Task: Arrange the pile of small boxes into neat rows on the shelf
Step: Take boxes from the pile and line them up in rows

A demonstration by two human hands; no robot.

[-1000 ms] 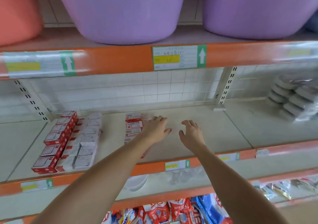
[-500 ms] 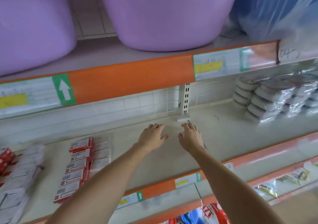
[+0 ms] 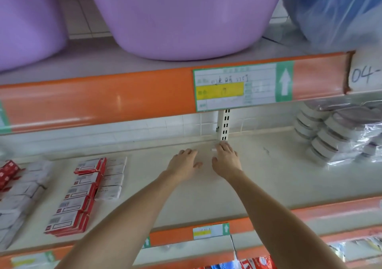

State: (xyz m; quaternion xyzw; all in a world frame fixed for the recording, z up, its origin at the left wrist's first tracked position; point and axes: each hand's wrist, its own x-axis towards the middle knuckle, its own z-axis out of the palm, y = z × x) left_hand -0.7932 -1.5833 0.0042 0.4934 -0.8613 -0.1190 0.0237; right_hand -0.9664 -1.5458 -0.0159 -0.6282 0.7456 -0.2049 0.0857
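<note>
Small red-and-white boxes (image 3: 79,194) lie flat in a row running front to back on the cream shelf (image 3: 206,202), with a shorter row of white boxes (image 3: 111,178) beside them. More boxes (image 3: 16,188) lie at the far left edge. My left hand (image 3: 183,164) and my right hand (image 3: 226,158) reach side by side over bare shelf to the right of the boxes, palms down, fingers spread, holding nothing. The right fingertips are near the foot of the slotted white upright (image 3: 224,124).
Purple plastic basins (image 3: 186,16) and a blue bagged item (image 3: 334,10) sit on the shelf above, behind an orange price rail (image 3: 103,99). Stacked round lidded containers in clear wrap (image 3: 334,132) stand at the right. Packets lie on lower shelves (image 3: 256,262).
The view has swung right, so the boxes slid left in the frame. Both hands moved away from the boxes toward the upright at the shelf's back.
</note>
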